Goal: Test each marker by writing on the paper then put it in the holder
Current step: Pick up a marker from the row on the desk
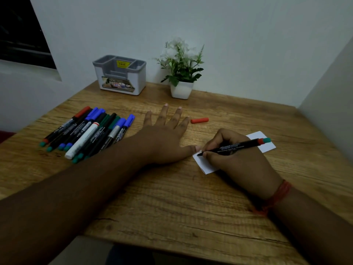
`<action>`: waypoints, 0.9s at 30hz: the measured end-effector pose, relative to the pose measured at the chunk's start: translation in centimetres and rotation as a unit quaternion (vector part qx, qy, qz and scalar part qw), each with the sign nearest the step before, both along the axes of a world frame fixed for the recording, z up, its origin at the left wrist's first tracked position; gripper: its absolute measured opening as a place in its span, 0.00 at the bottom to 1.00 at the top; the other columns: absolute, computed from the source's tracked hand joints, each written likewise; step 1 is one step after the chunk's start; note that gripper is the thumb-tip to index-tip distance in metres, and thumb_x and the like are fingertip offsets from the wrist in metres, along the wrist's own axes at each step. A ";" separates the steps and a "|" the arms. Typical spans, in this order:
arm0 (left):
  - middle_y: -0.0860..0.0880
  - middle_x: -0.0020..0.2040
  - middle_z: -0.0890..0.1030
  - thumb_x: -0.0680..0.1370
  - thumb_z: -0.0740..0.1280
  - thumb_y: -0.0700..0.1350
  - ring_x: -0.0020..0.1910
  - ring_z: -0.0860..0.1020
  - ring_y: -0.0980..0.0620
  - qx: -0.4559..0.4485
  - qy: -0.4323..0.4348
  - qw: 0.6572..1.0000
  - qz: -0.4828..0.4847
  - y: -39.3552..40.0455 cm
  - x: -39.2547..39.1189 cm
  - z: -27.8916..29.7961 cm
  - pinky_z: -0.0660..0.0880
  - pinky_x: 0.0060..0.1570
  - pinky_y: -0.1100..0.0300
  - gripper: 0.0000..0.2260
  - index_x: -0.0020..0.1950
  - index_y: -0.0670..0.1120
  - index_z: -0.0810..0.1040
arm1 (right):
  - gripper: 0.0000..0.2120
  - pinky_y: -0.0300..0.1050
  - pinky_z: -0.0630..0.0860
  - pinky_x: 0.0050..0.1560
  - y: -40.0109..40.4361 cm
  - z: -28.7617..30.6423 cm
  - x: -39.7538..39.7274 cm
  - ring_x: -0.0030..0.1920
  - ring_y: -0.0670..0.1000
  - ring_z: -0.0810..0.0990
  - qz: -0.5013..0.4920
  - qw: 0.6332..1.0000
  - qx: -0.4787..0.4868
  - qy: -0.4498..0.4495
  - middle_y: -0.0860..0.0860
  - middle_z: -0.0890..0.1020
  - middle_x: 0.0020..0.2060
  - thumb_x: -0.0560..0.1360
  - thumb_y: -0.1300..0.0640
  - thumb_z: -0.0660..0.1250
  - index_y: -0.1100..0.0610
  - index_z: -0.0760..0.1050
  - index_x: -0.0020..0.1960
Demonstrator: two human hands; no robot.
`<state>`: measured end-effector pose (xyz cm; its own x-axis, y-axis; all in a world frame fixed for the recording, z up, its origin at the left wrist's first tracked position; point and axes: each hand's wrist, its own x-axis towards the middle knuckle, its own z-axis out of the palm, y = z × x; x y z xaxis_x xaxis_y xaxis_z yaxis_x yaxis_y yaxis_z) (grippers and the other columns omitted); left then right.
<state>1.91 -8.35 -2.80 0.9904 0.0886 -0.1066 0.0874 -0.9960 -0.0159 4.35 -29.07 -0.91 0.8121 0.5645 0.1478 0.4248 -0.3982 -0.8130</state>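
Note:
My right hand grips an uncapped black marker with a red band and teal end, its tip touching the left end of a small white paper. My left hand lies flat on the wooden table, fingers spread, its thumb touching the paper's left edge. A loose red cap lies just beyond the left hand's fingers. Several capped markers with red, blue and green caps lie in a pile at the left. The grey-and-white holder stands at the back left; its compartments look empty.
A small white pot with a green plant stands at the back, right of the holder. White walls close in behind and on the right. A dark window is at the upper left.

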 end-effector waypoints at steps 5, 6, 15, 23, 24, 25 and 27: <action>0.51 0.79 0.29 0.72 0.43 0.77 0.76 0.27 0.44 -0.005 0.000 1.000 0.000 0.1 -0.1 0.0 0.36 0.73 0.33 0.43 0.79 0.57 0.34 | 0.04 0.49 0.81 0.50 0.1 -0.1 0.0 0.46 0.43 0.82 -0.006 1.000 -0.010 -0.005 0.45 0.85 0.43 0.73 0.58 0.74 0.53 0.80 0.42; 0.51 0.79 0.29 0.72 0.43 0.77 0.76 0.27 0.44 -0.004 0.000 1.000 0.000 0.1 -0.1 0.0 0.36 0.73 0.32 0.43 0.79 0.57 0.34 | 0.04 0.48 0.81 0.50 0.1 0.0 0.0 0.46 0.43 0.82 -0.006 1.000 -0.014 -0.006 0.45 0.85 0.43 0.73 0.58 0.74 0.53 0.80 0.42; 0.51 0.79 0.29 0.72 0.43 0.77 0.76 0.27 0.44 -0.006 0.000 1.000 0.003 0.1 -0.1 0.2 0.37 0.73 0.32 0.43 0.79 0.57 0.34 | 0.04 0.51 0.81 0.50 0.0 0.1 0.0 0.46 0.46 0.83 0.003 1.000 -0.001 -0.006 0.47 0.85 0.42 0.72 0.59 0.74 0.56 0.80 0.41; 0.51 0.79 0.29 0.72 0.43 0.77 0.76 0.27 0.44 0.001 -0.002 1.000 0.005 0.0 0.0 0.2 0.36 0.73 0.32 0.43 0.79 0.57 0.33 | 0.04 0.45 0.79 0.48 0.1 -0.2 0.3 0.46 0.44 0.82 -0.002 1.000 -0.003 -0.015 0.47 0.85 0.42 0.72 0.60 0.74 0.56 0.80 0.41; 0.51 0.79 0.29 0.72 0.43 0.77 0.76 0.27 0.44 0.002 -0.001 1.000 0.005 0.0 0.0 0.2 0.35 0.73 0.32 0.43 0.79 0.57 0.33 | 0.04 0.46 0.79 0.48 0.0 -0.3 0.3 0.45 0.44 0.82 -0.001 1.000 -0.003 -0.014 0.47 0.85 0.42 0.72 0.61 0.74 0.56 0.80 0.41; 0.51 0.79 0.29 0.72 0.43 0.77 0.76 0.27 0.44 0.002 -0.001 1.000 0.005 -0.1 0.0 0.2 0.35 0.73 0.33 0.43 0.79 0.57 0.33 | 0.04 0.46 0.79 0.47 0.0 -0.2 0.3 0.45 0.45 0.82 -0.002 1.000 -0.003 -0.013 0.47 0.85 0.42 0.72 0.61 0.74 0.56 0.79 0.41; 0.51 0.79 0.29 0.72 0.44 0.77 0.76 0.27 0.44 0.003 -0.002 1.000 0.006 -0.1 -0.1 0.2 0.35 0.73 0.33 0.43 0.79 0.57 0.33 | 0.04 0.45 0.79 0.47 0.0 -0.2 0.3 0.45 0.45 0.82 -0.005 1.000 -0.006 -0.015 0.47 0.85 0.41 0.72 0.60 0.74 0.56 0.79 0.41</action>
<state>1.85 -8.44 -2.59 0.9898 0.1000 -0.1013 0.0984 -0.9949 -0.0205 4.63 -29.03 -1.09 0.8136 0.5577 0.1642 0.4438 -0.4133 -0.7952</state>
